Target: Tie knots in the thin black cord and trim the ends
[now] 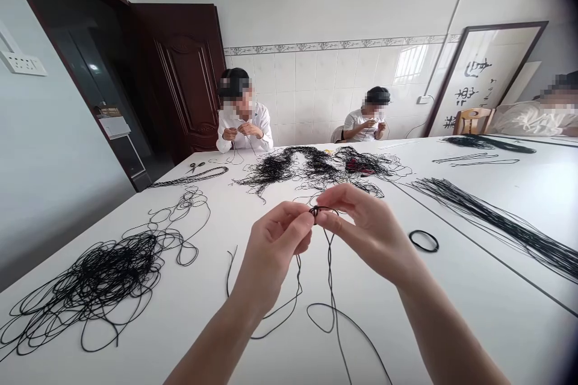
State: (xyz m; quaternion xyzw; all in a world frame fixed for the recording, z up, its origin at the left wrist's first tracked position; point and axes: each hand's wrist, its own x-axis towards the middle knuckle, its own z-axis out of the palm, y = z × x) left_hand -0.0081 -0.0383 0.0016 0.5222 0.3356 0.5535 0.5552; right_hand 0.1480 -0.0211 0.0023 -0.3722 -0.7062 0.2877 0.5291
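2 hands (pixel 275 234) (pixel 370 225) pinching blk cord knot (pixel 315 212) | blk ring (pixel 436 248), cord piles (pixel 112 264) on wht tbl (pixel 189 307)

Light is bright and even, with a pale glow at the top center. The desk (pixel 189 307) throws back soft glare at right, and window light reflects off the tiles (pixel 307 75). Shadows are faint; the doorway at left is dim. Lines bow toward the edges, and black vignetting cuts the right corners. Faces are pixelated.
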